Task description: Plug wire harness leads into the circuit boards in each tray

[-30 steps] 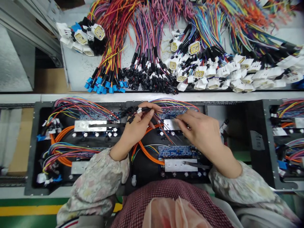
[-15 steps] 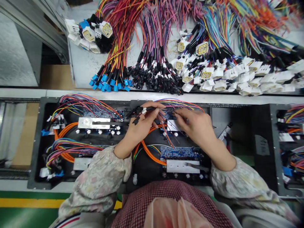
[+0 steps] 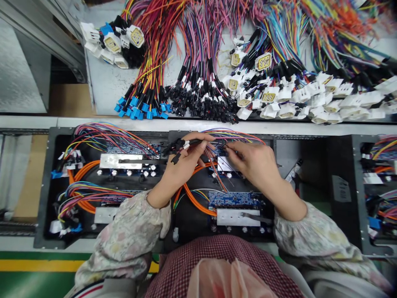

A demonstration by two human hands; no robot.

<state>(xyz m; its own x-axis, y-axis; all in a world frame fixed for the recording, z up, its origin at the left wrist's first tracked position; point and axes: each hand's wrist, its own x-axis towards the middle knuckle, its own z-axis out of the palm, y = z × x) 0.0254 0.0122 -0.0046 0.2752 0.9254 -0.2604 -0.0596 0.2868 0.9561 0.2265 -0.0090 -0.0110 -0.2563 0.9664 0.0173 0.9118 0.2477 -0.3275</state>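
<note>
My left hand (image 3: 182,165) is closed around a wire harness whose small black connectors (image 3: 175,158) stick out to the left of the thumb. Loose thin wires (image 3: 218,169) hang from it, their ends down towards a lower blue circuit board (image 3: 234,200). Over the upper right circuit board (image 3: 221,148), the thumb and fingertips of my right hand (image 3: 248,159) pinch the end of a thin dark wire from this harness. The fingers partly cover that board and its silver metal plate (image 3: 225,164). Whether the wire end touches the board cannot be made out.
A black tray (image 3: 43,186) holds several boards with colourful wires and thick orange cables (image 3: 194,200). Behind it, a shelf (image 3: 105,89) bears bundles with blue connectors (image 3: 139,108), black ones and white ones (image 3: 285,95). Another tray (image 3: 361,194) stands at the right.
Both hands keep almost the same hold and place. The whole view has shifted very slightly; nothing has been let go or taken up.
</note>
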